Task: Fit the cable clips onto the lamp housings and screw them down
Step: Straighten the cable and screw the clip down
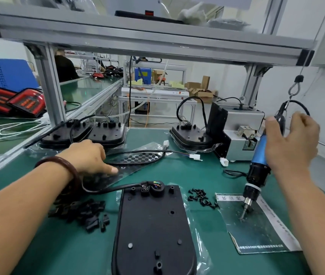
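At three o'clock the right hand (292,139) curls round the blue screwdriver (257,167), bit on a sheet (261,235) of unreadable print; at nine, the left hand (86,155) hides its fingers.

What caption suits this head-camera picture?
Right hand grips blue screwdriver; left hand rests on plastic sheet behind black lamp housing.

Bare mat (197,171) strip between clip pile (82,212) and lamp housing (153,225), cable (106,190) behind.
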A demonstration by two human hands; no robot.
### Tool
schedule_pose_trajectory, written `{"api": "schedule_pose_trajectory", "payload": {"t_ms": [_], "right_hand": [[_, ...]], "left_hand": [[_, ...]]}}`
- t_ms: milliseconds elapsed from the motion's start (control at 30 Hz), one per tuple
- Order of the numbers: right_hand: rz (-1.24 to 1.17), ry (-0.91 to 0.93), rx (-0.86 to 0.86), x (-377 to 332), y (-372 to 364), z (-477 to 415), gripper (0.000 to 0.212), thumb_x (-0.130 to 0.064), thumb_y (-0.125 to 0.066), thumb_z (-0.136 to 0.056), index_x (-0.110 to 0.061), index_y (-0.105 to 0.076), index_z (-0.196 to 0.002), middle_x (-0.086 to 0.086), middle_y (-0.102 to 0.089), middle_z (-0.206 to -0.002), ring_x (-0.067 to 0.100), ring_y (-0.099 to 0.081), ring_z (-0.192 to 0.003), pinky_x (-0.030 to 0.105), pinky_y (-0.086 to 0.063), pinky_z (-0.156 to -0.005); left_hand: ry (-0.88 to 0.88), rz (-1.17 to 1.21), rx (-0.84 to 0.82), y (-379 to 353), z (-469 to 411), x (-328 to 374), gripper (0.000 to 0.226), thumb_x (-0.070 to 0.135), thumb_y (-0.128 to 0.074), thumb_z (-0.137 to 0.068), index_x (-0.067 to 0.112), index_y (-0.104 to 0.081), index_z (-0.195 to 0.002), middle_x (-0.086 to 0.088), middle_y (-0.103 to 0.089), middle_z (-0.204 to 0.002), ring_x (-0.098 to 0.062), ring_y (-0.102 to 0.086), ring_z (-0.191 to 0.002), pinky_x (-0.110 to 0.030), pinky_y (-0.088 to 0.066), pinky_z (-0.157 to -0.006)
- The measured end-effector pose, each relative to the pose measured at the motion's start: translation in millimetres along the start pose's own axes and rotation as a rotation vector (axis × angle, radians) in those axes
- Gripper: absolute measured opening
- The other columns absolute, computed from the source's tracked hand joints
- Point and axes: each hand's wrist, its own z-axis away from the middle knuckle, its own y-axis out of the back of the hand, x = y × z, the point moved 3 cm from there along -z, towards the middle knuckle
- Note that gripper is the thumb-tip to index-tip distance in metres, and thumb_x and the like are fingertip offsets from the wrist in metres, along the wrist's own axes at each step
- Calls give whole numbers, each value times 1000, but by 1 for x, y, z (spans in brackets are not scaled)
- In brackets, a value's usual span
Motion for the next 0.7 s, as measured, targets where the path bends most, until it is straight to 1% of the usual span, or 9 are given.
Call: {"api": "schedule_pose_trajectory", "payload": {"t_ms": [67, 133, 267, 333, 400, 433, 500, 600, 700], "right_hand": [[-56, 75, 40, -14, 6, 5, 60, -55, -45, -85, -9, -53, -123, 12, -41, -139, 25, -36, -131, 51, -28, -110], [-145, 142, 34, -30, 8, 14, 60, -51, -47, -86, -13, -52, -132, 8, -41, -137, 20, -36, -131, 45, -27, -111], [-200, 274, -115, -70, -2, 34, 52, -45, -51, -83, -21, -55, -130, -5, -43, -122, 5, -37, -114, 29, -28, -101], [-203, 318, -230, -88, -13, 43, 49, -43, -53, -82, -22, -57, -126, -7, -44, -115, 4, -39, -108, 26, -30, -95], [-187, 365, -349, -102, -25, 51, 43, -39, -58, -85, -22, -58, -124, -9, -45, -112, 2, -43, -101, 22, -32, -89], [-182, 385, -416, -107, -31, 56, 38, -35, -61, -87, -23, -59, -123, -9, -47, -111, 0, -45, -96, 18, -33, -86], [-178, 410, -559, -117, -45, 66, 27, -29, -63, -87, -25, -64, -114, -10, -55, -104, -5, -49, -86, 12, -38, -80], [-154, 403, -818, -130, -65, 83, 14, -25, -65, -86, -24, -71, -98, -14, -64, -84, -1, -59, -74, 9, -46, -65], [-70, 430, -1000, -141, -80, 98, 9, -25, -63, -86, -22, -72, -88, -13, -66, -73, 6, -62, -65, 18, -49, -55]], "left_hand": [[61, 47, 17, 8, 2, -11, 58, 60, -68, -73, 20, -53, -112, -6, -56, -118, -23, -54, -99, -30, -46, -87], [132, 110, -36, 8, 4, -21, 59, 50, -70, -78, 14, -48, -120, -8, -56, -122, -22, -52, -98, -27, -42, -83], [134, 125, -113, -2, 3, -21, 60, 32, -68, -85, 14, -43, -137, -7, -54, -132, -21, -53, -116, -21, -39, -88], [100, 110, -73, -4, -2, -18, 46, 23, -66, -86, 14, -54, -129, -7, -58, -130, -22, -54, -116, -19, -40, -87], [58, 123, -45, -5, -7, -19, 20, 15, -62, -86, 14, -65, -105, -9, -65, -119, -23, -58, -103, -20, -42, -78], [47, 145, -41, -5, -8, -21, 9, 12, -59, -86, 14, -65, -93, -10, -67, -114, -23, -57, -95, -20, -42, -74], [52, 216, -55, -4, -9, -27, 13, 9, -54, -89, 13, -66, -92, -12, -67, -113, -23, -57, -94, -22, -43, -78], [63, 165, -80, -1, -10, -33, 26, 16, -51, -94, 10, -68, -112, -8, -65, -119, -24, -59, -108, -25, -45, -88], [64, 69, -153, -3, -6, -31, 47, 55, -55, -87, 15, -66, -111, -2, -63, -117, -19, -58, -101, -25, -44, -82]]}}
